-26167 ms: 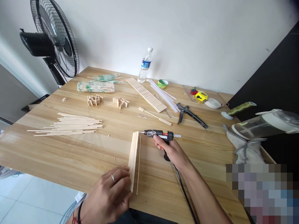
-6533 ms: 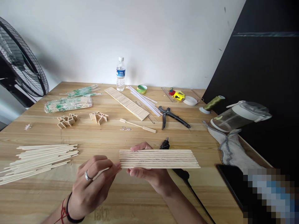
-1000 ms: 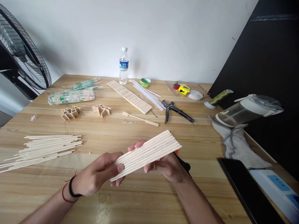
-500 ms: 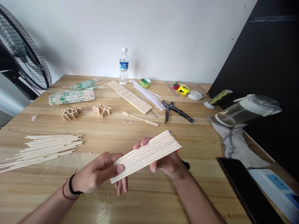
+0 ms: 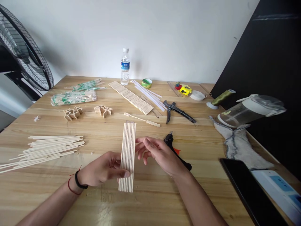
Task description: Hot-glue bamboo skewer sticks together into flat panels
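**Stick panel [image 5: 127, 147] pinched in the left hand [image 5: 103, 169]**

The pale wooden stick panel, a long flat rectangle ribbed by thin rods side by side, sits between the hands. The left hand is clamped on its lower part, thumb across the front face. The right hand [image 5: 160, 153] holds nothing, its fingers apart and loosely curled just beside the panel's long edge; I cannot tell whether a fingertip touches it.

A black plastic glue gun [image 5: 172, 144] lies just beyond the right hand. Slim loose sticks [image 5: 56, 147] with uneven ends spread left of the left hand. Well right of the right hand lie a glossy phone [image 5: 249, 188] and a fluffy cloth [image 5: 240, 149].

Smooth, grained desk [image 5: 145, 207] shows on the near side of both hands and between left hand and loose sticks.
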{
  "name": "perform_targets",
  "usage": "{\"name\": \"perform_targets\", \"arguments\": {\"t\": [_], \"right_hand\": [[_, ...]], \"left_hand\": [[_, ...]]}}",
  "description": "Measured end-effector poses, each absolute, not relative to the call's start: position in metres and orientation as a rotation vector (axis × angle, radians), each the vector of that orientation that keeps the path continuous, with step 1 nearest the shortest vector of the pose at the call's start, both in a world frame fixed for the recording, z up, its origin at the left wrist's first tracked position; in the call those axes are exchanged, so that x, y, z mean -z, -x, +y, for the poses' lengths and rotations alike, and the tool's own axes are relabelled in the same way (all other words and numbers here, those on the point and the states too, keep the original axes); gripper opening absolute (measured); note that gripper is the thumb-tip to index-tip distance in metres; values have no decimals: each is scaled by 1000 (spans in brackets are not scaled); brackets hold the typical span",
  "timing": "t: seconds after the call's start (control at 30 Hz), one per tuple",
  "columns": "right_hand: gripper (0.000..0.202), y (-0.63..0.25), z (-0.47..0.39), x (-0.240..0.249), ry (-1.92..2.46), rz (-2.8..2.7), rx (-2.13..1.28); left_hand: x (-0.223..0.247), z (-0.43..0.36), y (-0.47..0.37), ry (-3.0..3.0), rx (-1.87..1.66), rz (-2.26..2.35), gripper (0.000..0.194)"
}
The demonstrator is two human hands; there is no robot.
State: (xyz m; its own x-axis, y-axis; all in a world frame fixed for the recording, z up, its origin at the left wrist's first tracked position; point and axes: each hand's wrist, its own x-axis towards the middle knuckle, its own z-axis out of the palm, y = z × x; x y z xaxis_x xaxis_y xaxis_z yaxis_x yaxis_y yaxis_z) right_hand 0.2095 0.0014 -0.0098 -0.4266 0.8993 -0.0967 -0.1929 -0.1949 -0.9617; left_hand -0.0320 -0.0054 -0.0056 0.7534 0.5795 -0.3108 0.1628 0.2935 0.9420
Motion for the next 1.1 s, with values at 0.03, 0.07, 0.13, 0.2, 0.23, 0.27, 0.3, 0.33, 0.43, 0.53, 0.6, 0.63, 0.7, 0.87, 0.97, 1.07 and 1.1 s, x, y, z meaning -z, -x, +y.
{"name": "perform_targets", "arguments": {"t": [0.03, 0.07, 0.13, 0.2, 0.23, 0.27, 0.3, 0.33, 0.43, 0.53, 0.6, 0.63, 0.7, 0.87, 0.97, 1.07, 1.1], "right_hand": [[46, -210, 1, 10, 935, -1253, -1707], [44, -209, 1, 9, 954, -1280, -1691], [42, -207, 0, 8, 979, -1371, -1681], [43, -205, -1, 7, 1010, -1447, -1682], [43, -204, -1, 7, 1030, -1471, -1678], [42, -204, -2, 7, 1051, -1480, -1671], [41, -203, -2, 7, 1068, -1480, -1663], [39, -203, -2, 8, 1080, -1476, -1654], [38, -203, -3, 10, 1087, -1446, -1649], [40, -203, -4, 10, 1059, -1401, -1697], [40, -203, -4, 8, 1013, -1364, -1734], [39, -203, -4, 7, 988, -1347, -1746], [37, -203, -4, 5, 949, -1320, -1757], [33, -203, -2, 4, 937, -1278, -1721], [32, -203, -2, 3, 953, -1279, -1686], [31, -203, -3, 2, 972, -1277, -1672], [30, -203, -3, 2, 980, -1279, -1666]], "left_hand": [[6, -5, 32, -1258, -333, 719, 31], [6, -5, 32, -1260, -360, 728, 31], [3, -5, 30, -1269, -422, 731, 31], [0, -4, 29, -1273, -481, 727, 31], [-1, -4, 29, -1268, -504, 729, 31], [-1, -3, 29, -1260, -525, 736, 31], [-2, -3, 29, -1251, -549, 752, 30], [-1, -2, 30, -1244, -578, 776, 30], [-1, 0, 31, -1246, -653, 835, 29], [-3, 1, 31, -1268, -669, 857, 30], [-6, 1, 31, -1285, -674, 877, 31], [-7, 1, 31, -1291, -678, 886, 31], [-8, 0, 30, -1299, -688, 893, 32], [-10, 0, 30, -1296, -690, 870, 31], [-8, -1, 30, -1285, -638, 855, 33], [-4, -1, 32, -1286, -596, 845, 35], [-3, -1, 32, -1291, -589, 847, 35]]}}
